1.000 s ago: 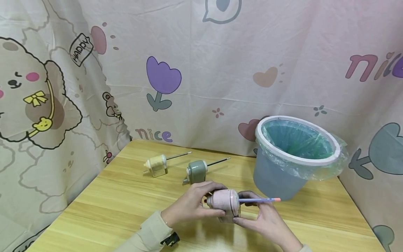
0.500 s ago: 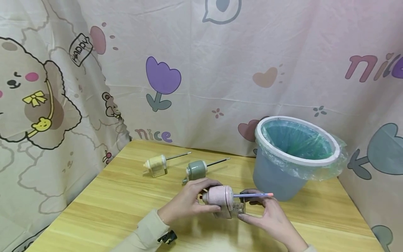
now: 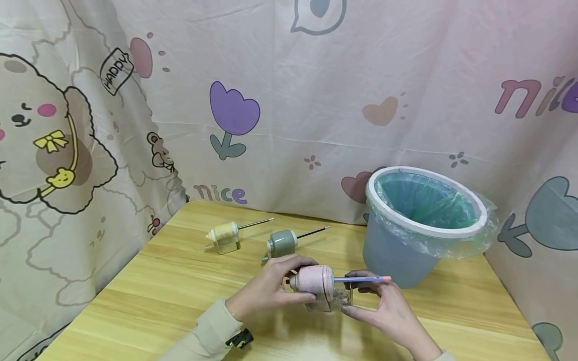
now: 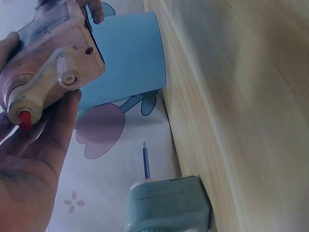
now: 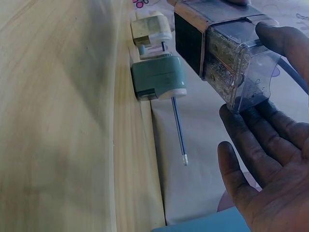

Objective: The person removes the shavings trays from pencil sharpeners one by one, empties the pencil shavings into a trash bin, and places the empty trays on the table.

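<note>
My left hand (image 3: pixel 275 283) grips a pink crank pencil sharpener (image 3: pixel 311 279) above the table. A purple pencil (image 3: pixel 361 279) with a coral end sticks out of its right side. The crank with a red tip faces the left wrist camera. My right hand (image 3: pixel 384 306) pinches the clear shavings drawer (image 5: pixel 241 72) between thumb and fingers. That drawer stands partly out of the sharpener's lower body and has shavings in it. Behind the hands, a green sharpener (image 3: pixel 282 243) and a yellow sharpener (image 3: pixel 224 236) stand on the table, each with a dark pencil in it.
A blue-grey bin (image 3: pixel 397 255) with a white rim and a green plastic liner stands at the back right of the wooden table (image 3: pixel 171 286). A printed curtain (image 3: pixel 307 100) hangs behind the table and along its sides.
My right hand has drawn the shavings drawer partly out to the right. The left hand and pink sharpener have shifted slightly left and up. Over the last half second, little has moved.
</note>
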Available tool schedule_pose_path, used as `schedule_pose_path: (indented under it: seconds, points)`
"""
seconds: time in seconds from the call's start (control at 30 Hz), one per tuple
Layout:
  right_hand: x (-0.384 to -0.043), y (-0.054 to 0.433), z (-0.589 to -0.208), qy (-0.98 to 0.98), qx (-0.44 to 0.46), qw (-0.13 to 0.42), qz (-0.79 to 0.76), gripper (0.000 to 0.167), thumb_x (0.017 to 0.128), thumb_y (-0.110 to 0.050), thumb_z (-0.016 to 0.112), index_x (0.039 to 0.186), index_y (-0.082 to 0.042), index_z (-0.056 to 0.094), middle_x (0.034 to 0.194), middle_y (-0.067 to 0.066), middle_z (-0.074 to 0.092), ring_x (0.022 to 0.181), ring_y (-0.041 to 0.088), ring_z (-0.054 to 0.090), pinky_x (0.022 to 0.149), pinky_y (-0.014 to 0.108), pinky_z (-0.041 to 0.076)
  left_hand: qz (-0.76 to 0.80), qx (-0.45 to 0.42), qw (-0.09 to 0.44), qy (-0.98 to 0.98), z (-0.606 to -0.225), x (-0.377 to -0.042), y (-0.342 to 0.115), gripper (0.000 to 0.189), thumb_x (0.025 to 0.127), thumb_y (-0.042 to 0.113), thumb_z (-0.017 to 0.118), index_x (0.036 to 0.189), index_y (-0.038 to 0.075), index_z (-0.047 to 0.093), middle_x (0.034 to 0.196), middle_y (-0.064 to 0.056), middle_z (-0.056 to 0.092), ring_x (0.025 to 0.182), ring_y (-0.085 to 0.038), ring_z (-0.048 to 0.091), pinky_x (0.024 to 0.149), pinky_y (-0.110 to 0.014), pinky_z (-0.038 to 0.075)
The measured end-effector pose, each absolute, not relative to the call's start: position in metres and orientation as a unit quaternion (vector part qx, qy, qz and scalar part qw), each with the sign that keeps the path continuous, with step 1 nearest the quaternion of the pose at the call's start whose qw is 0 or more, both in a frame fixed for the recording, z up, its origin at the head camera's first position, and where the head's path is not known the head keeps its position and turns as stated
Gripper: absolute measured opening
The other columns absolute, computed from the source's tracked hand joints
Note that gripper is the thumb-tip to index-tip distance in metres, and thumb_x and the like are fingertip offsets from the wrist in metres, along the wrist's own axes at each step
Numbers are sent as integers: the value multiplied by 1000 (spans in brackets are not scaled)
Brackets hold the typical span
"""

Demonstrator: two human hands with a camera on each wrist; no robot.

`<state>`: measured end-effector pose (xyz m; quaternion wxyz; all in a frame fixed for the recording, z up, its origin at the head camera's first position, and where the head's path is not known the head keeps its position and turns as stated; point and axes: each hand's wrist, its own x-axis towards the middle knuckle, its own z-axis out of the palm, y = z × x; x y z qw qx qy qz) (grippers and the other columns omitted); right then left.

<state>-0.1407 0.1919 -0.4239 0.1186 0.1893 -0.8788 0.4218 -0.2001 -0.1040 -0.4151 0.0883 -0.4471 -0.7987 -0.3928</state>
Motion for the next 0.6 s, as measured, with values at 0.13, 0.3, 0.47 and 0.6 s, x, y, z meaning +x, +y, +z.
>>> schedule_pose_path:
  seconds: [0.13,0.3,0.47,0.6]
  points:
    - [-139,191,-421,-885,171,107,420,50,82,-35,95,126,-23,75,122,-13,76,111,3,69,94,30,62,-391,-451,95,-797,-414,-200,-104,61,88,33,90,140,14,65,132,-2,74,110,-10,72,96,-28,62]
    - [-138,192,-419,-890,152,92,420,47,82,-40,94,124,-30,74,122,-14,76,113,6,71,95,31,61,-389,-448,95,-799,-414,-201,-105,61,88,33,90,139,14,65,132,-2,74,110,-10,71,97,-29,62]
    - [-139,193,-420,-890,151,90,420,47,82,-40,94,123,-31,74,121,-14,76,113,7,71,96,31,61,-385,-445,96,-803,-415,-203,-106,61,89,36,89,140,15,64,132,0,75,110,-9,71,97,-29,61]
    - [-139,193,-420,-892,154,93,415,47,82,-39,94,124,-30,74,120,-15,76,111,5,70,96,31,61,-384,-444,98,-803,-416,-203,-106,61,89,36,89,140,16,64,132,0,75,110,-9,71,96,-29,61]
